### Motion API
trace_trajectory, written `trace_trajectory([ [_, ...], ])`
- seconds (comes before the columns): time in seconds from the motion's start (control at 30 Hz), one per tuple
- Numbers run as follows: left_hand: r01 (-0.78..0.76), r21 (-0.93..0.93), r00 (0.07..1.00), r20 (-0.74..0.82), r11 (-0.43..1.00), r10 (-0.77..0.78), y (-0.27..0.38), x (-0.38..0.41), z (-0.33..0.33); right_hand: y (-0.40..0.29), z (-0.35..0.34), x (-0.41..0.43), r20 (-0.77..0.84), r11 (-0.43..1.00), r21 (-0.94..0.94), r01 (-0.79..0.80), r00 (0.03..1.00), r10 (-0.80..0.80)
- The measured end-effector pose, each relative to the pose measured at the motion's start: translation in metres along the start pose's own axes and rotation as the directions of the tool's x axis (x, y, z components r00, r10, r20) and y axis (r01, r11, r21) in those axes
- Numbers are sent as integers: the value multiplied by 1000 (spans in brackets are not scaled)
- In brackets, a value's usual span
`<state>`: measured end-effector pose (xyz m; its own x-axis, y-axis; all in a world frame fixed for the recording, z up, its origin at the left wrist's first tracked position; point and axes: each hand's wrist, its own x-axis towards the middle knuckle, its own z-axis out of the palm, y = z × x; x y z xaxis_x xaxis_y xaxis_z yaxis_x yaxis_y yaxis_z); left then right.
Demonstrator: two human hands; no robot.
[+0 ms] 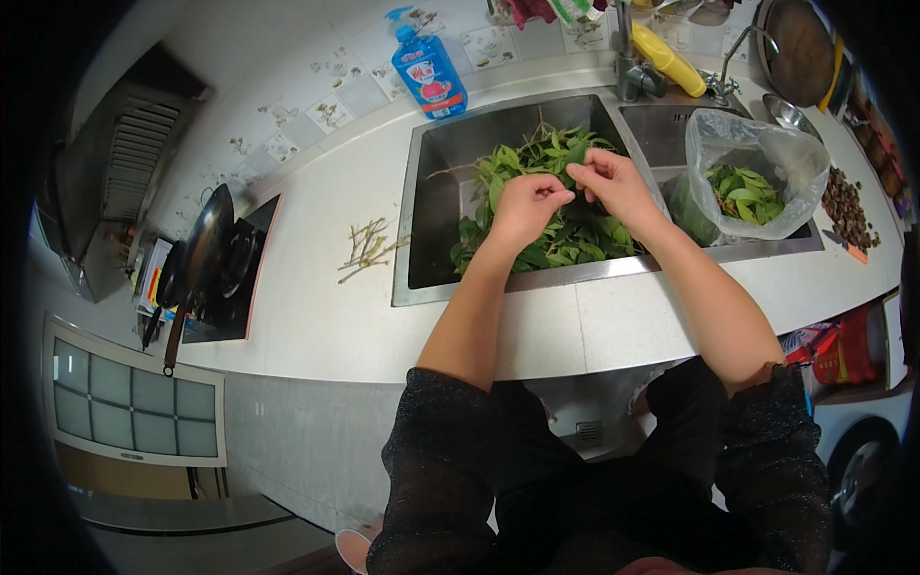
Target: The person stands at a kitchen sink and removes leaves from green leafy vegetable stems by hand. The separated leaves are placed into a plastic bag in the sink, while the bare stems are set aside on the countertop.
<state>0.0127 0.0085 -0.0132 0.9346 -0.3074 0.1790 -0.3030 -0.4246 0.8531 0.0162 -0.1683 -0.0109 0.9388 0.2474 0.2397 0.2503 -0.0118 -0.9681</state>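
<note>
Both hands are over a heap of leafy green sprigs (589,248) in the large basin of a steel sink (438,215). My right hand (614,183) pinches a dark green leaf (577,152) that stands up from its fingertips. Close beside it, my left hand (525,208) has thumb and forefinger drawn together; anything between them is too small to make out. A clear plastic bag (776,144) sits mouth-up over the smaller basin, with loose green leaves (747,194) inside. Bare stems (370,244) lie on the white counter left of the sink.
Behind the sink stand a blue pump bottle (431,79), a faucet (632,75) and a yellow bottle (668,61). Brown pieces (844,201) and an orange-handled knife (847,246) lie on the right. A wok (205,244) rests on the cooktop (266,237) at left.
</note>
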Motion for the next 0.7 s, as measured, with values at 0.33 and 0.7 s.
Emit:
trace_trajectory([
  [0.33,44,-581,999,26,813,-35,5,3,-7,-5,2,-2,-19,833,525,-174,976,216],
  [0.7,-198,-853,808,-421,483,-412,-41,6,-69,-19,16,-10,152,876,-240,419,907,-392],
])
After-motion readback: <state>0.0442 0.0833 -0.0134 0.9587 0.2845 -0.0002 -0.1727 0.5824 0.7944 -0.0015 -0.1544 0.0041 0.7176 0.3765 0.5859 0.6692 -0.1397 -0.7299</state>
